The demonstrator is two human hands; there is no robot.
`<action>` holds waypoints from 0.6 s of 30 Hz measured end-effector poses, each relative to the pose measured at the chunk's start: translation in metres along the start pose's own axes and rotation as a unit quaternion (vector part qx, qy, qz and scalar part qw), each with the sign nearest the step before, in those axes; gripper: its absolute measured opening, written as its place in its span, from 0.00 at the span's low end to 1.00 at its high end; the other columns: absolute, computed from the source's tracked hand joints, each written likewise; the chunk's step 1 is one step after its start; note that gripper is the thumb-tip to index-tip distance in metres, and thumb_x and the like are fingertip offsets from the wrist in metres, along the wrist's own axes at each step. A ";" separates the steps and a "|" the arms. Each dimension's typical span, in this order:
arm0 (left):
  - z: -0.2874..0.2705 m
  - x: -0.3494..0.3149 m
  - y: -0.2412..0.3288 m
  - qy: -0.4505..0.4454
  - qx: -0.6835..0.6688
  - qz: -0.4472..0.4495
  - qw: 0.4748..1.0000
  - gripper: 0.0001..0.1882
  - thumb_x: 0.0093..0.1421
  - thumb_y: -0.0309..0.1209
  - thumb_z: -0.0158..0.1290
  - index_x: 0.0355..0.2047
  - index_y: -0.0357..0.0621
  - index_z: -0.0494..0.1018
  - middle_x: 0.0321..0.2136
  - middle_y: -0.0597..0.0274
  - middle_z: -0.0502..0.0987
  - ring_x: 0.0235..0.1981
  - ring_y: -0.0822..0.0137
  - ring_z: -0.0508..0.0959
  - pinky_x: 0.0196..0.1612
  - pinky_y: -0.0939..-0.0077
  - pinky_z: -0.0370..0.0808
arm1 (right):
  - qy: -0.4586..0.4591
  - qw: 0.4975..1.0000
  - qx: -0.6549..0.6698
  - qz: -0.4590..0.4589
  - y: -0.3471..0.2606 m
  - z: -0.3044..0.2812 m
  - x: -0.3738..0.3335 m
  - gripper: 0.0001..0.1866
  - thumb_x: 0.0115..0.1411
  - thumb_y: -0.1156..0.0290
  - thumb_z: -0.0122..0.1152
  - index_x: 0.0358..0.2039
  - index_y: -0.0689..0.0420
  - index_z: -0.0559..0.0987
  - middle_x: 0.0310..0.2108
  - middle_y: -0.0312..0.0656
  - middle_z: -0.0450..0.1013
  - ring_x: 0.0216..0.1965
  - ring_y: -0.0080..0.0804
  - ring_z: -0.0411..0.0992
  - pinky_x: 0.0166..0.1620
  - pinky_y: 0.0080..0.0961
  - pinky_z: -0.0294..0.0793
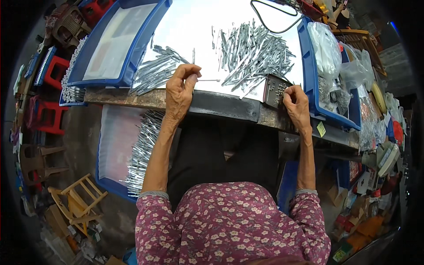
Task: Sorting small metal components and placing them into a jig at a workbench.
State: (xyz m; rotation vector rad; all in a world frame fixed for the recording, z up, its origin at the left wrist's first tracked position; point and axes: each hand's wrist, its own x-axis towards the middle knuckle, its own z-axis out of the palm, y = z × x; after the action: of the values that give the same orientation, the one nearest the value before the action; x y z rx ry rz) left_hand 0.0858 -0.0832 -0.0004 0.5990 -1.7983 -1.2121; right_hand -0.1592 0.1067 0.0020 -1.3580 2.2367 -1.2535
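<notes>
My left hand (179, 95) is closed in a pinch at the table's near edge. A thin metal rod (210, 80) sticks out to the right from its fingertips, level above the white tabletop. My right hand (298, 108) is also pinched closed, at the right side of a small dark tray (268, 90) that holds several small brass-coloured pieces (279, 92). What its fingertips hold is too small to make out. A large heap of slim grey metal strips (256, 55) lies beyond the tray. Beside my left hand is a second pile of metal strips (157, 70).
A blue bin lined with white (77, 83) stands at the left. Another blue bin (312, 66) at the right holds plastic bags (324, 48). Below the table, a blue crate (102, 172) contains many metal rods (143, 152). A black cable (265, 22) loops at the far edge.
</notes>
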 end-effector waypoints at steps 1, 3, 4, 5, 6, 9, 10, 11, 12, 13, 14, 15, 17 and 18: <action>0.003 -0.001 0.001 0.003 -0.064 -0.011 0.998 0.08 0.55 0.18 0.43 0.35 0.37 0.68 0.28 0.63 0.71 0.31 0.75 0.70 0.35 0.83 0.67 | 0.013 1.000 0.016 0.011 0.000 0.000 -0.001 0.03 0.54 0.77 0.51 0.27 0.61 0.68 0.20 0.29 0.61 0.22 0.13 0.59 0.24 0.13 0.59; 0.009 -0.003 0.003 0.003 -0.130 -0.023 0.991 0.09 0.55 0.18 0.43 0.37 0.38 0.67 0.28 0.65 0.70 0.30 0.76 0.69 0.34 0.84 0.66 | 0.018 0.998 0.050 0.020 -0.001 -0.001 -0.003 0.03 0.54 0.77 0.52 0.27 0.61 0.68 0.21 0.28 0.61 0.22 0.12 0.59 0.24 0.12 0.59; 0.012 -0.004 0.002 -0.003 -0.165 -0.025 0.986 0.12 0.54 0.17 0.42 0.40 0.38 0.64 0.29 0.65 0.68 0.29 0.77 0.67 0.33 0.84 0.66 | 0.020 0.996 0.085 0.027 -0.001 -0.002 -0.003 0.03 0.54 0.78 0.52 0.28 0.61 0.69 0.21 0.27 0.61 0.23 0.11 0.59 0.25 0.11 0.58; 0.015 -0.006 0.002 -0.011 -0.200 -0.026 0.979 0.15 0.54 0.17 0.42 0.43 0.39 0.62 0.29 0.66 0.66 0.29 0.78 0.65 0.32 0.85 0.65 | 0.022 0.996 0.084 0.030 -0.002 0.000 -0.004 0.03 0.54 0.78 0.52 0.28 0.61 0.69 0.21 0.27 0.61 0.23 0.11 0.59 0.25 0.11 0.58; 0.019 -0.007 0.003 -0.014 -0.201 -0.028 0.979 0.15 0.54 0.17 0.42 0.43 0.39 0.62 0.29 0.66 0.66 0.29 0.78 0.65 0.32 0.85 0.65 | 0.029 0.995 0.093 0.024 -0.005 0.002 -0.004 0.02 0.54 0.78 0.52 0.28 0.61 0.69 0.22 0.27 0.62 0.23 0.11 0.59 0.25 0.10 0.58; 0.032 -0.012 0.008 -0.027 -0.236 -0.037 0.971 0.19 0.54 0.17 0.42 0.47 0.39 0.58 0.30 0.65 0.63 0.28 0.78 0.64 0.30 0.85 0.64 | 0.031 0.993 0.106 0.034 0.000 0.003 -0.003 0.03 0.54 0.78 0.52 0.31 0.62 0.71 0.24 0.28 0.65 0.25 0.11 0.60 0.28 0.09 0.60; 0.038 -0.014 0.011 -0.020 -0.265 -0.048 0.963 0.20 0.55 0.18 0.43 0.48 0.39 0.57 0.31 0.64 0.62 0.27 0.78 0.64 0.31 0.85 0.65 | 0.035 0.992 0.117 0.041 -0.003 0.003 -0.004 0.04 0.54 0.78 0.53 0.32 0.62 0.72 0.25 0.29 0.67 0.26 0.12 0.61 0.30 0.09 0.61; 0.045 -0.014 0.013 -0.014 -0.294 -0.058 0.954 0.20 0.56 0.20 0.45 0.49 0.39 0.56 0.32 0.64 0.62 0.27 0.77 0.65 0.31 0.85 0.65 | 0.040 0.990 0.128 0.049 -0.005 0.001 -0.005 0.06 0.55 0.78 0.53 0.33 0.63 0.73 0.26 0.30 0.68 0.27 0.12 0.63 0.31 0.09 0.61; 0.051 -0.015 0.013 -0.017 -0.302 -0.057 0.952 0.23 0.56 0.23 0.47 0.51 0.38 0.55 0.32 0.62 0.63 0.27 0.76 0.67 0.32 0.84 0.66 | 0.047 0.987 0.145 0.046 0.001 -0.001 -0.006 0.07 0.55 0.77 0.53 0.34 0.63 0.75 0.28 0.31 0.70 0.29 0.13 0.64 0.33 0.10 0.63; 0.055 -0.015 0.013 -0.020 -0.303 -0.059 0.951 0.23 0.56 0.23 0.47 0.51 0.38 0.55 0.32 0.62 0.63 0.27 0.76 0.67 0.32 0.84 0.66 | 0.050 0.987 0.144 0.049 -0.001 0.000 -0.006 0.07 0.55 0.77 0.53 0.34 0.63 0.75 0.28 0.31 0.70 0.29 0.13 0.64 0.33 0.10 0.63; 0.060 -0.014 0.014 -0.024 -0.304 -0.088 0.948 0.23 0.56 0.21 0.46 0.51 0.37 0.54 0.32 0.62 0.64 0.27 0.76 0.68 0.33 0.84 0.67 | 0.056 0.982 0.168 0.058 -0.004 0.002 -0.006 0.07 0.55 0.77 0.53 0.34 0.64 0.75 0.28 0.31 0.70 0.29 0.13 0.65 0.33 0.10 0.63; 0.065 -0.014 0.015 -0.028 -0.305 -0.117 0.945 0.24 0.55 0.20 0.45 0.52 0.35 0.54 0.32 0.62 0.64 0.27 0.76 0.69 0.33 0.84 0.68 | 0.063 0.977 0.192 0.067 -0.010 0.004 -0.005 0.07 0.55 0.77 0.53 0.34 0.64 0.75 0.28 0.32 0.70 0.30 0.14 0.65 0.34 0.10 0.64; 0.072 -0.016 0.010 -0.033 -0.327 -0.132 0.935 0.23 0.55 0.22 0.47 0.51 0.30 0.57 0.32 0.61 0.67 0.28 0.76 0.71 0.35 0.85 0.68 | 0.051 0.979 0.186 0.059 -0.019 0.009 -0.004 0.08 0.54 0.77 0.53 0.34 0.64 0.75 0.29 0.33 0.71 0.30 0.15 0.66 0.34 0.11 0.64; 0.074 -0.016 0.009 -0.041 -0.321 -0.147 0.935 0.21 0.55 0.22 0.47 0.49 0.28 0.60 0.31 0.61 0.68 0.28 0.76 0.71 0.35 0.85 0.68 | 0.044 0.978 0.196 0.057 -0.022 0.013 -0.003 0.07 0.54 0.78 0.53 0.34 0.64 0.75 0.29 0.33 0.72 0.30 0.15 0.67 0.35 0.11 0.65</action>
State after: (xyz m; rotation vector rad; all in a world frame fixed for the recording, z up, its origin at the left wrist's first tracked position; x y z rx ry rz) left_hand 0.0313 -0.0300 -0.0101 0.4409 -1.2777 -1.9387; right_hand -0.1365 0.0975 0.0102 -1.0293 1.9462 -1.6302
